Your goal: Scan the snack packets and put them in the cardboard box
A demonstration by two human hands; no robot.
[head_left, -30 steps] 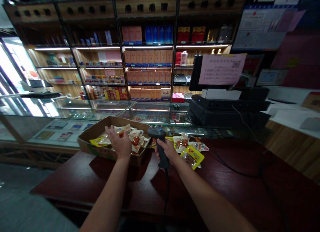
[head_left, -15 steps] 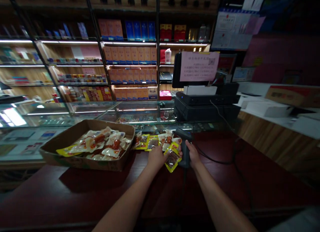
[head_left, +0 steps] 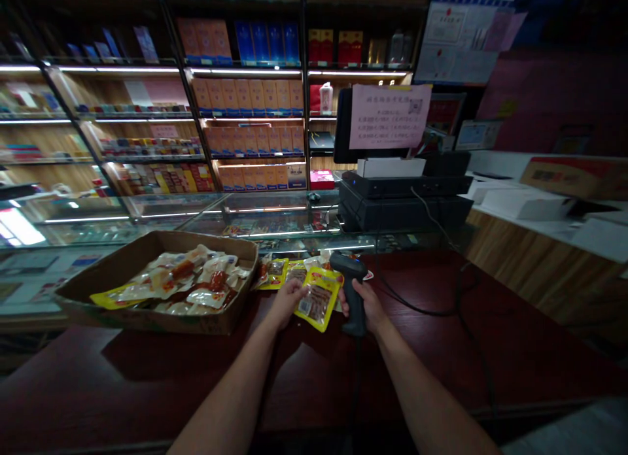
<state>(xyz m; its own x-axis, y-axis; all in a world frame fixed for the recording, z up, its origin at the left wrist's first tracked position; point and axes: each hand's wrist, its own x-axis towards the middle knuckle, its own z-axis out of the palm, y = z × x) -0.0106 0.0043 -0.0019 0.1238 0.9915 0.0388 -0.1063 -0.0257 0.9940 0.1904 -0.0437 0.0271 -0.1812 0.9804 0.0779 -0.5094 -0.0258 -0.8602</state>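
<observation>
And there was the left hand (head_left: 284,303), fingers pinched on the edge of a yellow snack packet (head_left: 318,299) at centre frame; the right hand (head_left: 367,304) was clamped round a black barcode scanner (head_left: 356,316), just beside it; a cardboard tray (head_left: 147,318) of packets sat lower left on the dark red counter (head_left: 147,389).

Counter (head_left: 147,376): cardboard tray (head_left: 147,242) at 10 o'clock, snack packets (head_left: 181,282) inside it. Loose packets (head_left: 275,272) just right of the tray, at 12 o'clock. Single packet (head_left: 316,299) between left hand (head_left: 287,303) and right hand (head_left: 366,304); barcode scanner (head_left: 354,298) in the right hand. Behind: glass display case (head_left: 260,213), then shelving (head_left: 245,95). Till terminal (head_left: 405,197) at 1 o'clock, paper notice (head_left: 390,115) before its screen.
</observation>
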